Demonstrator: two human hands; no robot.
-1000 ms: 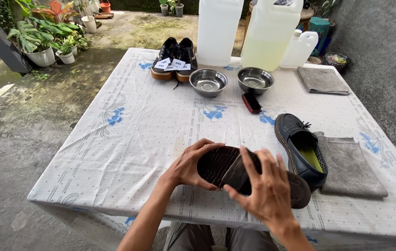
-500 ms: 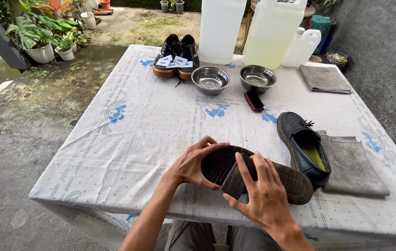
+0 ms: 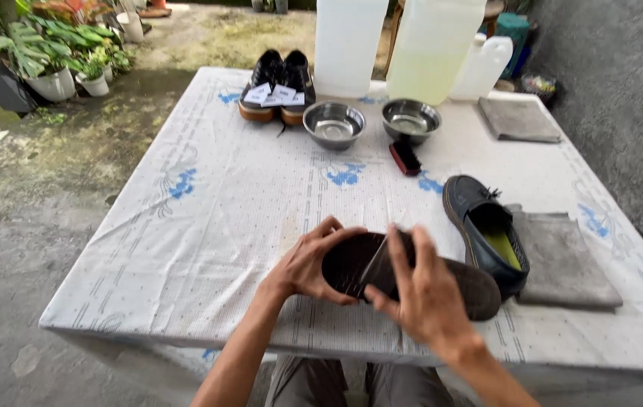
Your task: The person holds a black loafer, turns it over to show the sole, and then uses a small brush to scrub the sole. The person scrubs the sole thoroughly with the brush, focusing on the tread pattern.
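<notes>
Cloth-covered table (image 3: 208, 226) with shoes (image 3: 280, 84), two steel bowls (image 3: 333, 123), brush (image 3: 405, 158), grey cloths (image 3: 563, 260), jugs (image 3: 348, 41)

Soft, even daylight lit the scene — shadows lay faint under the steel bowls (image 3: 334, 124). The white tablecloth (image 3: 208, 218) looked bright, not glaring. Edges bowed with wide-angle distortion — the moving right hand (image 3: 421, 298) was slightly blurred.

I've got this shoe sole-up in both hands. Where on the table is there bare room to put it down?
The widest bare patch of the table is its left half, between the pair of sneakers at the far edge and your left hand. A smaller gap lies between the two steel bowls and the held shoe. The right side is crowded: the other shoe, grey cloth, brush.
</notes>
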